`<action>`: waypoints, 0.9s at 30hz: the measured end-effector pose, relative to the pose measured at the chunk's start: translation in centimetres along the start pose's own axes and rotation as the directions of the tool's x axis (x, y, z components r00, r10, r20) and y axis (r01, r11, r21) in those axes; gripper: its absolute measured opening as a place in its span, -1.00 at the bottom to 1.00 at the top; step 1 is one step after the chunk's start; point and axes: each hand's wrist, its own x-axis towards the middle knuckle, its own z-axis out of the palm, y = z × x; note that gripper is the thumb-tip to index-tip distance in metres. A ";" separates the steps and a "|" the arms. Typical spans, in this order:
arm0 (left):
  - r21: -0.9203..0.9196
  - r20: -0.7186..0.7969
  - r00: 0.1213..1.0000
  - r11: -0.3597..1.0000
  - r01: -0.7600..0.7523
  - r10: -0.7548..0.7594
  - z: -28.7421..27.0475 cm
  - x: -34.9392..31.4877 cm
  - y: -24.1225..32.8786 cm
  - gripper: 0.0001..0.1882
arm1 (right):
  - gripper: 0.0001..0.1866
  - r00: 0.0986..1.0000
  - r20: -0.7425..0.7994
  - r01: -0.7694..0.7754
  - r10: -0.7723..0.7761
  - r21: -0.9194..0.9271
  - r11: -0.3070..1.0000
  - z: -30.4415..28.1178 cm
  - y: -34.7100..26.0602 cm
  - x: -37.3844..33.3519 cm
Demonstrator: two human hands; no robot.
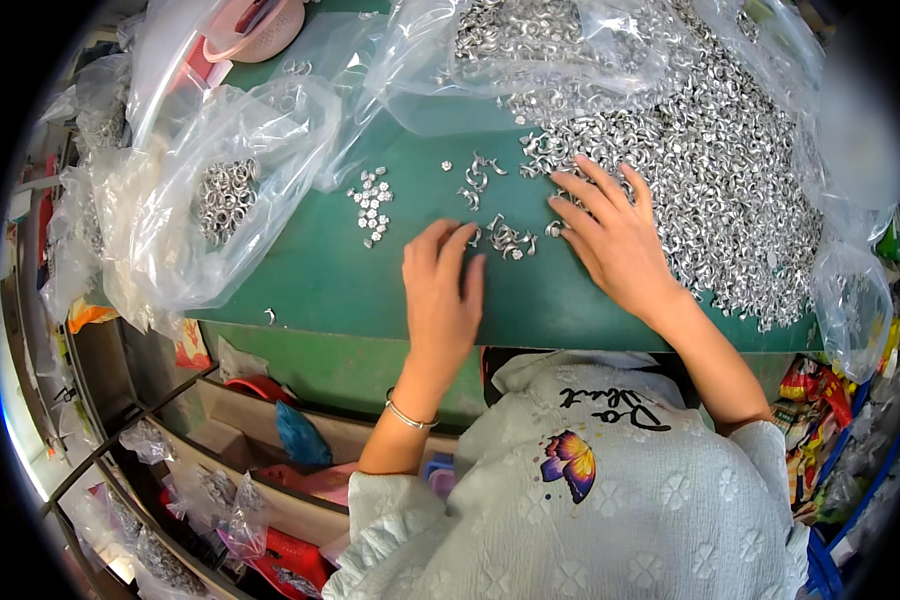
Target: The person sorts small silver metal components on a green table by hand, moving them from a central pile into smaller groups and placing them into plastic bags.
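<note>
Item: loose cluster of curved silver pieces (511, 242), just left of the big silver heap (740, 190), our landmark.
Item: left hand (445, 262), left of the heap and the cluster; we see fingers bent down, thumb apart from the index finger, but cannot tell whether it grips a piece.
Item: right hand (610, 230), at the heap's near left edge; we find it palm down, fingers spread wide.
Item: second group of curved pieces (475, 182), left of the heap, beyond the cluster.
Item: patch of flower-shaped pieces (373, 199), farther left of the heap.
Item: clear plastic bag (285, 130), well left of the heap, with silver rings (227, 200) inside.
Item: green table (340, 290), beneath the heap.
Item: pink basket (275, 35), far left of the heap, beyond the bag.
</note>
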 end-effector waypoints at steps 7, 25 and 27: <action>-0.052 0.095 0.995 0.998 -0.026 0.031 0.0 -0.4 -0.9 -0.71 | -0.55 0.993 0.014 0.116 -0.116 -0.037 0.993 0.3 -0.5 -0.6; -0.140 -0.012 0.997 0.988 0.070 -0.073 0.0 -2.7 0.4 -0.66 | -0.59 0.991 0.012 0.130 -0.133 0.128 0.983 0.1 -2.6 -1.9; -0.230 0.002 0.990 0.963 0.138 -0.142 -0.3 -2.9 0.4 -0.65 | -0.61 0.994 -0.002 0.111 -0.112 0.160 0.981 0.1 -1.5 -3.0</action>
